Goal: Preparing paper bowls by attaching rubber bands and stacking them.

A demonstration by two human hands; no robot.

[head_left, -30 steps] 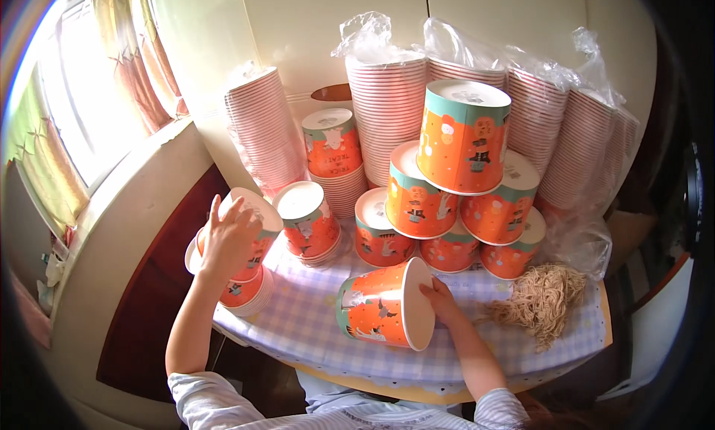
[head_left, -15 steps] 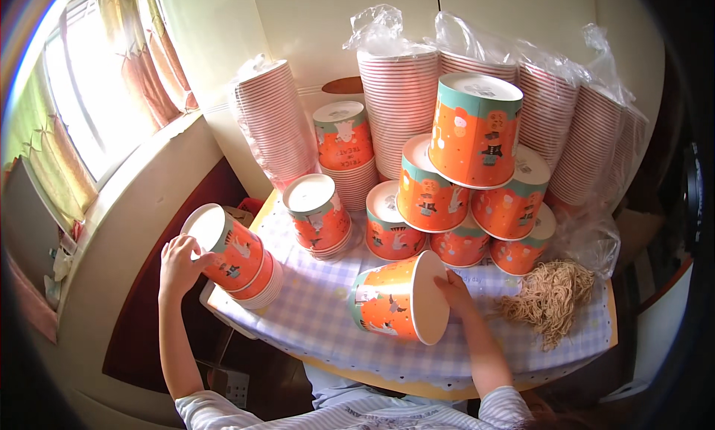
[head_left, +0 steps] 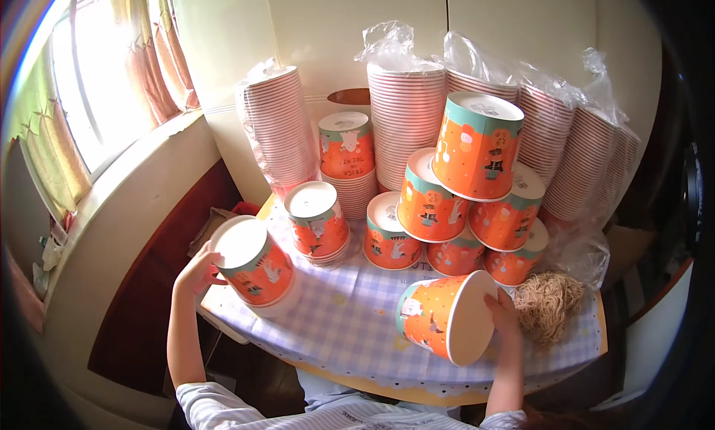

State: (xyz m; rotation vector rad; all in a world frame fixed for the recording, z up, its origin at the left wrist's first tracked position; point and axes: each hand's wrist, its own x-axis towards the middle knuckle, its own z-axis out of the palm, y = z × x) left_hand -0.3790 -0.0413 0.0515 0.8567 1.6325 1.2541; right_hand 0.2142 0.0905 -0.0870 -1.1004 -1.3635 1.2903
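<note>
My left hand curls its fingers round the side of an orange paper bucket that is upside down at the table's left edge, its white base up. My right hand grips the rim of another orange paper bucket, tipped on its side above the table's front with its white mouth facing right. Behind them, upturned orange buckets form a pyramid, topped by one bucket. A short stack of nested buckets stands between the left bucket and the pyramid.
Tall stacks of nested buckets in clear plastic line the back by the wall. A tangle of beige string lies at the right edge. The table wears a checked cloth. A curtained window is on the left.
My right hand has carried its bucket rightward, toward the string. At the left, the bucket under my left hand has shifted right, and the lower bucket's orange band no longer shows.
</note>
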